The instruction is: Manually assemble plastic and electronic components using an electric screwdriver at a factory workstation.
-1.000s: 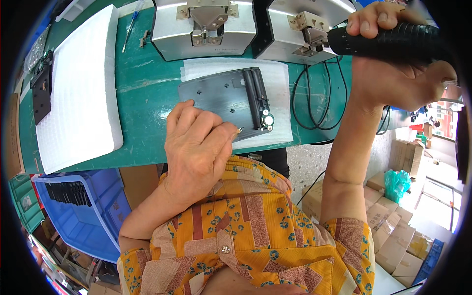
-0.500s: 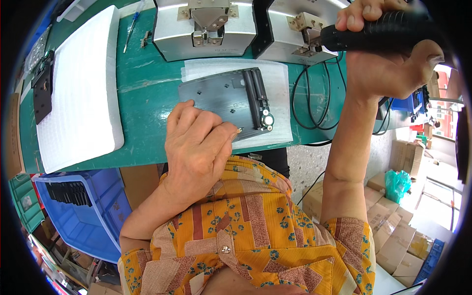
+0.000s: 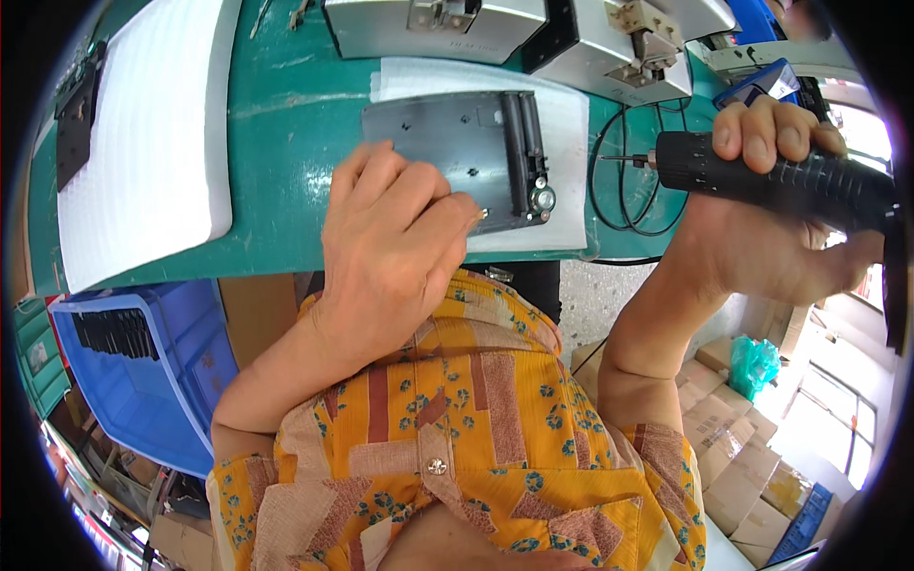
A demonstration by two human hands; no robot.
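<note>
On white foam sheeting (image 3: 571,143) lies a flat black panel (image 3: 433,128), with a ribbed bar and a round silver part (image 3: 543,199) along its right side. My left hand (image 3: 390,238) rests over the panel's near left corner, fingers bent and pressed together. A tiny brass-coloured piece (image 3: 483,214) shows at its fingertips; whether it is loose or part of the panel I cannot tell. My right hand (image 3: 762,219) grips a black electric screwdriver (image 3: 762,176) in the air right of the panel. Its thin bit (image 3: 624,158) points left, apart from the panel.
Silver metal boxes with latches (image 3: 438,29) stand behind the panel. Black cable (image 3: 619,205) loops beside it. A thick white foam sheet (image 3: 148,143) covers the table's left, with another black part (image 3: 81,119) on it. A blue bin (image 3: 195,381) with black pieces sits below the table edge; cartons (image 3: 733,447) stand right.
My right hand has brought the screwdriver lower, and its bit now shows clear of the latched box. My left hand stays on the panel. The whole view has shifted somewhat.
</note>
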